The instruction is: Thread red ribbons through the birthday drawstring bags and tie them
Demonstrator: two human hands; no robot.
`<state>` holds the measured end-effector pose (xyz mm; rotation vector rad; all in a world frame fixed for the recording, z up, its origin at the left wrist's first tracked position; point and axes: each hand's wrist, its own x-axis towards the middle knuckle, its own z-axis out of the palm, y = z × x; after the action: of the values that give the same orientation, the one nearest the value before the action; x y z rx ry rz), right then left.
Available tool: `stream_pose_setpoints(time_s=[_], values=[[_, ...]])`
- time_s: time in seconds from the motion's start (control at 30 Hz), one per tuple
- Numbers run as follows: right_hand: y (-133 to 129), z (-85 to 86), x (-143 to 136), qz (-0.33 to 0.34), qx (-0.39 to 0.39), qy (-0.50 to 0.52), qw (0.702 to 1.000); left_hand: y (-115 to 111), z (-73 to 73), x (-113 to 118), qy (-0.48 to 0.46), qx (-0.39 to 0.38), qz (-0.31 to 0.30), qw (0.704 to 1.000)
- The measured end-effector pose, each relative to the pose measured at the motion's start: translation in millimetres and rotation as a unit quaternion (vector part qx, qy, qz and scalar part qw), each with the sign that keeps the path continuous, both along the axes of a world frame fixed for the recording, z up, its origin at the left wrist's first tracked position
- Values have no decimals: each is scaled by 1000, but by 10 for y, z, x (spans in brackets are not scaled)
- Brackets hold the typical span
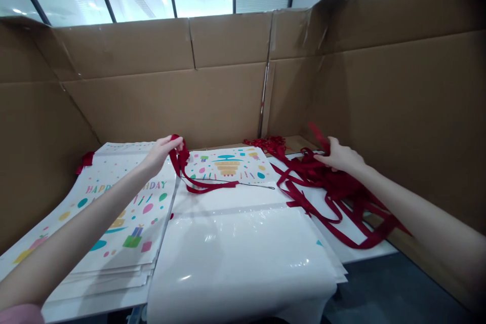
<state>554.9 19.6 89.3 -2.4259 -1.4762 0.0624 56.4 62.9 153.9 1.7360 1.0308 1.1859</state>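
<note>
My left hand (164,151) is closed on a bunched loop of red ribbon (207,186), whose loose ends trail right over the middle stack of printed sheets (246,243). A thin dark wire (255,185) with a small loop at its right end lies across that stack, beside the ribbon. On the right, my right hand (343,158) is at the top of a tangled pile of red ribbons (334,182). Its fingers are closed on one ribbon strip (319,135), which sticks up past them. The fingertips are partly hidden.
Another stack of sheets (140,207), printed with birthday lettering, lies on the left under my forearm. Red tassel-like strands (270,146) sit at the back. Tall cardboard walls (228,91) stand behind and at both sides. The white table's edge (375,257) shows at front right.
</note>
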Motion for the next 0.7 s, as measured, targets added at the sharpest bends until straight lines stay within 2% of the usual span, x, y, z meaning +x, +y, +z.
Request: stream_pose_setpoints(time_s=[0.07, 0.13, 0.17, 0.23, 0.27, 0.33, 0.4, 0.47, 0.57, 0.7], values=[[-1, 54, -291, 43, -7, -1, 999, -77, -36, 166, 54, -18, -66, 996], [1, 79, -714, 146, 38, 33, 988, -177, -53, 332, 102, -42, -149, 983], [-6, 93, -949, 234, 50, 81, 967, -234, -53, 409, 121, -54, -188, 973], [-42, 142, -1416, 387, 60, 181, 902, -353, -37, 541, 154, -80, -252, 952], [-72, 178, -1631, 446, 56, 218, 866, -408, -24, 593, 171, -93, -278, 941], [-142, 258, -1989, 517, 54, 270, 811, -497, 2, 664, 200, -107, -314, 922], [-202, 318, -2228, 562, 31, 303, 769, -545, 18, 687, 218, -103, -330, 913], [-229, 329, -2345, 582, 3, 326, 745, -555, 18, 669, 229, -94, -331, 911], [-210, 265, -2339, 575, -16, 349, 740, -539, -4, 600, 249, -94, -322, 908], [-191, 185, -2181, 558, -35, 368, 743, -525, -35, 541, 261, -97, -305, 911]])
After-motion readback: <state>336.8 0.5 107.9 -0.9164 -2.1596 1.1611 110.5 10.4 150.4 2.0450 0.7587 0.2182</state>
